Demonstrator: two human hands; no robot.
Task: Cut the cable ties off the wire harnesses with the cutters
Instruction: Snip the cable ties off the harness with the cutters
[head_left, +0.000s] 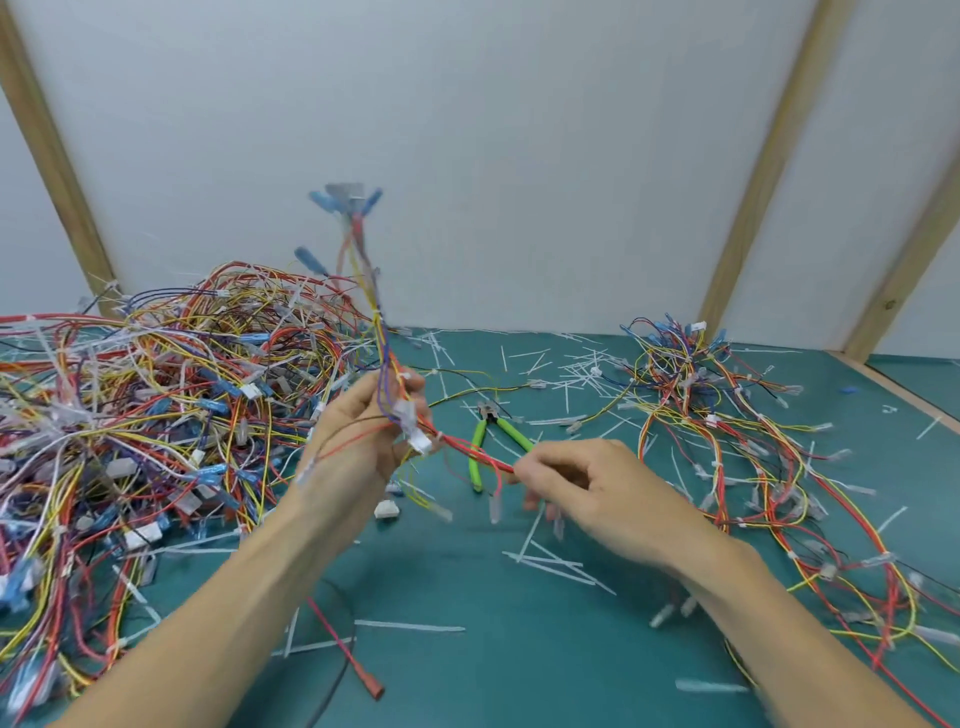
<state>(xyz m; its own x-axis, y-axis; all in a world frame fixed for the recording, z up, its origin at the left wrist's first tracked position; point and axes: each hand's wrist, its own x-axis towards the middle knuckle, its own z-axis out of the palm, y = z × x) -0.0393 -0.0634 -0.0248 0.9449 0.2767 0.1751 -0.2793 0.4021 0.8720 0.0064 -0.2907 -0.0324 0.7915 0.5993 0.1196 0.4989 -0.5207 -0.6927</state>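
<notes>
1. Holding up a wire harness (385, 358) with my left hand (363, 441), my grip is curling around its wires.
2. My right hand (587, 486) is pinching its red wires.
3. Green cutters (485, 441) are lying on the counter (467, 582) between my hands.
4. A big wire pile (156, 395) is sitting to my left.

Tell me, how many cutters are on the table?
1: the green-handled cutters lie on the green mat, just beyond both hands. Others could be buried under the wire piles.
</notes>
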